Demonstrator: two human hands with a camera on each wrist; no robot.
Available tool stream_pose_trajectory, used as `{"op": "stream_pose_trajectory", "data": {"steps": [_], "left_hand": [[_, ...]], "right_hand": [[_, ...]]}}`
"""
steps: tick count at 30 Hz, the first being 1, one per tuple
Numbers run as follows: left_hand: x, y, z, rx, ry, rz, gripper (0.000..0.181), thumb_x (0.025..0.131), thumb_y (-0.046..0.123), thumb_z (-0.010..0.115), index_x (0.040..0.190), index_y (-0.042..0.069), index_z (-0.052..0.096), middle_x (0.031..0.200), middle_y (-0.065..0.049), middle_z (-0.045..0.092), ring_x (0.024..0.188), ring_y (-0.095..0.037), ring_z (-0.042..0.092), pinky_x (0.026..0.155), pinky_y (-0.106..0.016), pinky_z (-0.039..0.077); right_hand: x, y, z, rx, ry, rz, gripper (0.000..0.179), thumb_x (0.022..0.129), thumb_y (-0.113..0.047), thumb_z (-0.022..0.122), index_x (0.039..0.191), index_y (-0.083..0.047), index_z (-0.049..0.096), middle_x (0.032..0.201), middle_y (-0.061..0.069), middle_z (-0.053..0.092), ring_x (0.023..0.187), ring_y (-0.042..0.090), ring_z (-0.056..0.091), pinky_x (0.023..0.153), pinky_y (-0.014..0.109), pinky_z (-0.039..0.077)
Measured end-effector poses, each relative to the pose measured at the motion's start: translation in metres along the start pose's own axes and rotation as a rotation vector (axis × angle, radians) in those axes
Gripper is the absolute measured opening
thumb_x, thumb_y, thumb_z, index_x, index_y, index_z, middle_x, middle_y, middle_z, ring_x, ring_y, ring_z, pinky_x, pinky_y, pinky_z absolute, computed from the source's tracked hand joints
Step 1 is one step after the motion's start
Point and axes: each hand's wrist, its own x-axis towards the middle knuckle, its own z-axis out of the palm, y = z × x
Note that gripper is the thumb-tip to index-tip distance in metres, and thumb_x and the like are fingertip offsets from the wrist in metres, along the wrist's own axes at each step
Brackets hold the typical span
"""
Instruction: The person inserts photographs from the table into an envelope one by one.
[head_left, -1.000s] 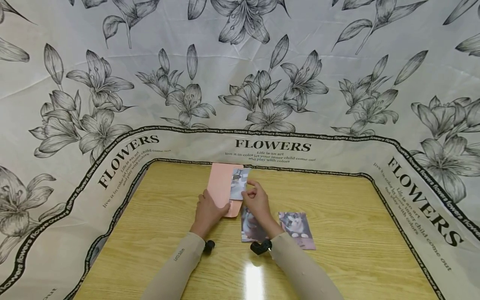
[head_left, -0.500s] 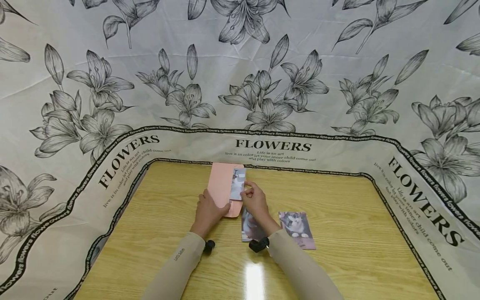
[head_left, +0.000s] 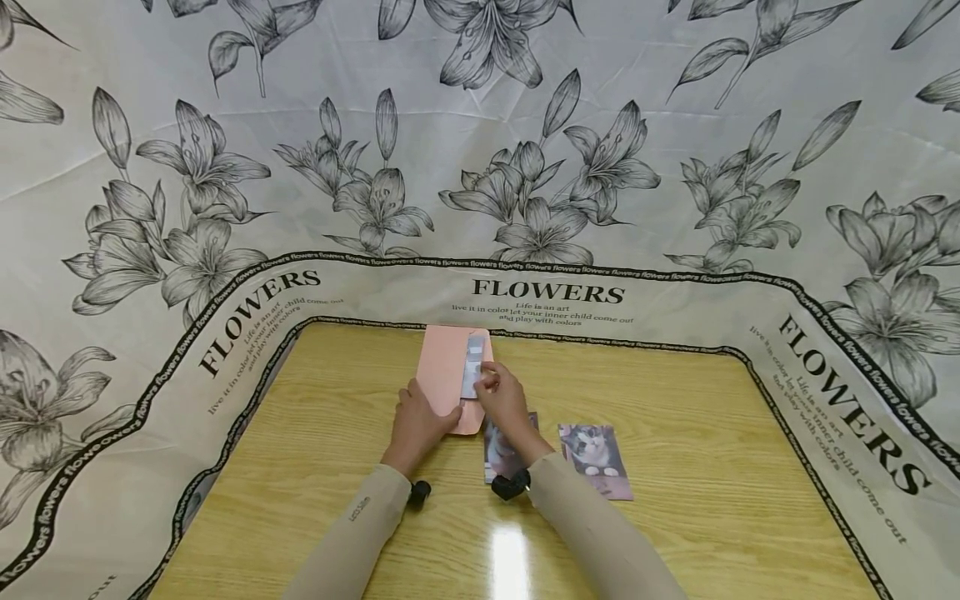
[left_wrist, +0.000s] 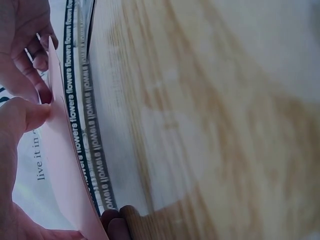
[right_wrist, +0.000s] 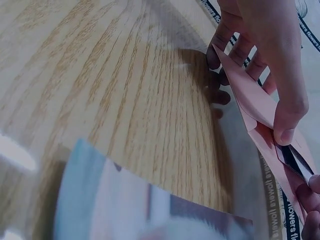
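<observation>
My left hand [head_left: 420,425] grips the near end of a pink envelope [head_left: 441,358], its thumb on top beside the opening. In the right wrist view the envelope [right_wrist: 255,100] is tilted, its mouth spread under the left thumb. Between thumb and fingers, my right hand [head_left: 506,400] pinches the right edge of a photo card [head_left: 471,367]. The card lies partly inside the envelope, with only a narrow strip showing. At the left wrist view's upper left, the right hand [left_wrist: 22,45] is close by the envelope [left_wrist: 60,150].
Two cat photos lie on the wooden table [head_left: 690,425]: one photo [head_left: 498,454] partly under the right forearm, another photo [head_left: 596,458] to its right. A white floral cloth [head_left: 547,292] with printed lettering rises behind the table.
My right hand has moved left with the photo card, which has slid deeper into the pink envelope. The left hand stays in place on the envelope.
</observation>
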Motion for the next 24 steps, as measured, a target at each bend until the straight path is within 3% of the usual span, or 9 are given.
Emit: {"op": "stream_pose_trajectory", "data": {"steps": [11,15,18,24], "left_hand": [[0.001,0.0,-0.001,0.007,0.009,0.004,0.103,0.087,0.053,0.084,0.152,-0.01,0.035,0.13,-0.034,0.05,0.108,-0.046,0.061,0.093,-0.058,0.055],[0.001,0.0,0.0,0.009,0.021,0.015,0.102,0.086,0.053,0.084,0.15,-0.011,0.037,0.127,-0.033,0.051,0.105,-0.047,0.062,0.09,-0.058,0.056],[0.002,-0.001,0.001,0.012,0.023,0.016,0.102,0.086,0.054,0.084,0.15,-0.011,0.037,0.126,-0.032,0.051,0.103,-0.046,0.062,0.089,-0.057,0.057],[0.003,-0.003,0.002,0.008,0.032,0.022,0.102,0.085,0.053,0.085,0.149,-0.011,0.038,0.123,-0.031,0.052,0.101,-0.045,0.063,0.088,-0.056,0.057]], "right_hand": [[0.003,-0.003,0.011,-0.113,0.045,-0.048,0.035,0.095,-0.005,0.075,0.13,-0.004,0.072,0.09,0.008,0.073,0.068,0.017,0.058,0.062,0.03,0.048],[0.002,-0.005,0.014,-0.159,0.065,-0.058,0.034,0.095,-0.008,0.076,0.129,-0.005,0.074,0.09,0.005,0.075,0.079,0.023,0.063,0.079,0.039,0.05],[0.001,-0.008,0.016,-0.173,0.058,-0.066,0.034,0.096,-0.01,0.076,0.129,-0.005,0.074,0.091,0.004,0.076,0.089,0.03,0.064,0.093,0.049,0.045],[0.0,-0.01,0.019,-0.175,0.041,-0.065,0.034,0.097,-0.011,0.076,0.13,-0.004,0.073,0.093,0.004,0.077,0.097,0.033,0.065,0.102,0.054,0.04]]}}
